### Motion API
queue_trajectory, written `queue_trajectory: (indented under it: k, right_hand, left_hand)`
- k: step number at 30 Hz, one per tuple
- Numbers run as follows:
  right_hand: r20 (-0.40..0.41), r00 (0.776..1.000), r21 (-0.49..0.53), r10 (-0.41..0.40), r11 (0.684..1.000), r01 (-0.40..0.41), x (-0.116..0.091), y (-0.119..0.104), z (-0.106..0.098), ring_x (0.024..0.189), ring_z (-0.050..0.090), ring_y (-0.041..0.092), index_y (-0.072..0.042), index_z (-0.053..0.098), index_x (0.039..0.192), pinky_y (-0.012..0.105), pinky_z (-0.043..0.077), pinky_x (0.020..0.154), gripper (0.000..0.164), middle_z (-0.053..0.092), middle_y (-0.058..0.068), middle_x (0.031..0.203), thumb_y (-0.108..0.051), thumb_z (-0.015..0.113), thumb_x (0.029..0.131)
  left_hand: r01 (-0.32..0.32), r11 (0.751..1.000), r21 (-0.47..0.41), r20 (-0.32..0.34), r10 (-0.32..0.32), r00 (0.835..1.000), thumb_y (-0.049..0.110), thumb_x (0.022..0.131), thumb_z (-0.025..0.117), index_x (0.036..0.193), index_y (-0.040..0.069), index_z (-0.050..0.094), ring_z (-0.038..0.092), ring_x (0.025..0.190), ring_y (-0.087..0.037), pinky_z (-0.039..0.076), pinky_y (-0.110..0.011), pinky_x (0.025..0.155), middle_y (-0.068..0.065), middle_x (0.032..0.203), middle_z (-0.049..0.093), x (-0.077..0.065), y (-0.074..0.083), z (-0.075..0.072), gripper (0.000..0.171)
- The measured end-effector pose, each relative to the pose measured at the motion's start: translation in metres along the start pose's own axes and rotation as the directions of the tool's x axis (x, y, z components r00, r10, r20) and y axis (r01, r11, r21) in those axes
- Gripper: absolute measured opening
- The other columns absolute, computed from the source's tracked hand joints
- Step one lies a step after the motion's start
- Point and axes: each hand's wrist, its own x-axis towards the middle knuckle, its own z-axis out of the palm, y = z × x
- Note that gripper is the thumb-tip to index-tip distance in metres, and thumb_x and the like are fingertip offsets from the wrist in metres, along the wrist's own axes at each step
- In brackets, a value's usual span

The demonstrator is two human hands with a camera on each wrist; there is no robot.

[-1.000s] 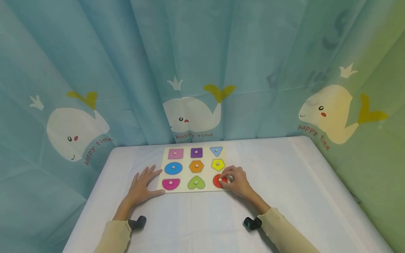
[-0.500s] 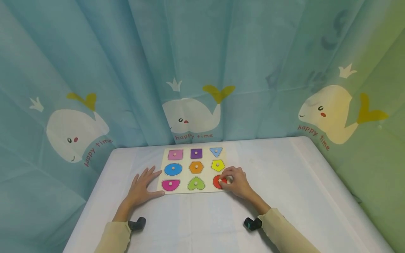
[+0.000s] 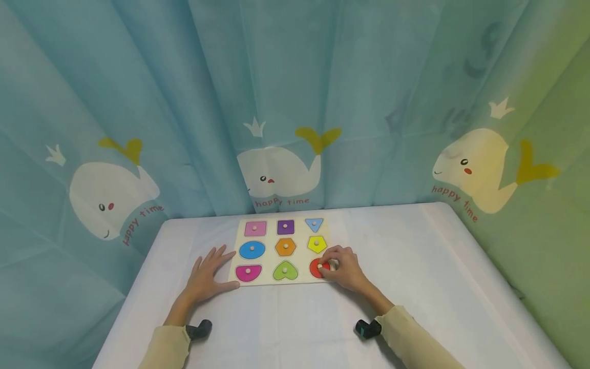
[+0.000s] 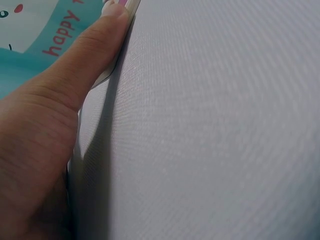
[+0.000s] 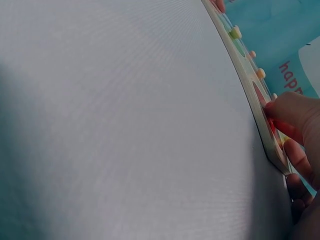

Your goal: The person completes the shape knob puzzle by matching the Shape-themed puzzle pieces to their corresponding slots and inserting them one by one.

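Observation:
A pale wooden peg puzzle board (image 3: pixel 267 259) lies flat on the table, its knobbed shapes set in three rows. With thumb and a finger, my right hand (image 3: pixel 346 269) pinches the knob of the red circle piece (image 3: pixel 315 267) at the board's near right corner. In the right wrist view, those fingers (image 5: pixel 292 112) sit at the board's edge. My left hand (image 3: pixel 204 274) is spread at the left side, thumb and fingertips touching the board's edge. The left wrist view has the thumb (image 4: pixel 92 47) resting on the board's corner.
Near the hands are a green heart (image 3: pixel 285 271), a magenta half-round piece (image 3: pixel 248 273) and a yellow pentagon (image 3: pixel 316 245). A white cloth covers the table (image 3: pixel 286 328). Behind it hangs a blue curtain (image 3: pixel 286 77) with whale prints.
The whole head view has shifted slightly, so everything appears a little lower. Both hands keep their places at the board, and the right still pinches the red circle's knob.

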Motion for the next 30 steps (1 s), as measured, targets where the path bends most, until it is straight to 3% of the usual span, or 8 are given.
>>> queue_trajectory:
  k: [21, 26, 30]
  right_hand:
    - [-0.020, 0.999, 0.008, -0.046, 0.999, 0.046, -0.003, -0.002, -0.001, 0.102, 0.051, 0.023, -0.023, 0.077, 0.084, 0.045, 0.037, 0.088, 0.014, 0.068, -0.001, 0.107, -0.013, 0.087, 0.081]
    - [0.061, 0.998, 0.026, -0.022, 0.999, 0.020, -0.002, -0.003, -0.007, 0.104, 0.051, 0.021, -0.023, 0.079, 0.093, 0.041, 0.041, 0.089, 0.013, 0.068, -0.002, 0.111, -0.017, 0.086, 0.084]
    - [0.148, 0.989, 0.069, -0.018, 0.998, 0.008, 0.003, -0.004, -0.022, 0.100, 0.055, 0.022, -0.015, 0.077, 0.113, 0.037, 0.048, 0.085, 0.028, 0.069, 0.002, 0.112, -0.021, 0.084, 0.086]
  left_hand:
    - [0.007, 1.000, 0.017, 0.004, -0.007, 1.000, 0.053, 0.077, 0.085, 0.153, 0.015, 0.049, 0.015, 0.153, -0.047, 0.001, -0.073, 0.118, -0.021, 0.165, 0.031, -0.003, 0.001, 0.000, 0.092]
    - [0.014, 1.000, 0.000, 0.030, -0.014, 0.999, 0.054, 0.078, 0.083, 0.155, 0.015, 0.047, 0.014, 0.154, -0.047, 0.000, -0.072, 0.118, -0.021, 0.165, 0.030, -0.002, -0.001, -0.001, 0.093]
    - [0.048, 0.994, -0.094, 0.059, -0.042, 0.997, 0.050, 0.083, 0.081, 0.159, 0.015, 0.039, 0.013, 0.154, -0.048, 0.001, -0.073, 0.119, -0.022, 0.166, 0.027, -0.002, 0.002, -0.009, 0.093]
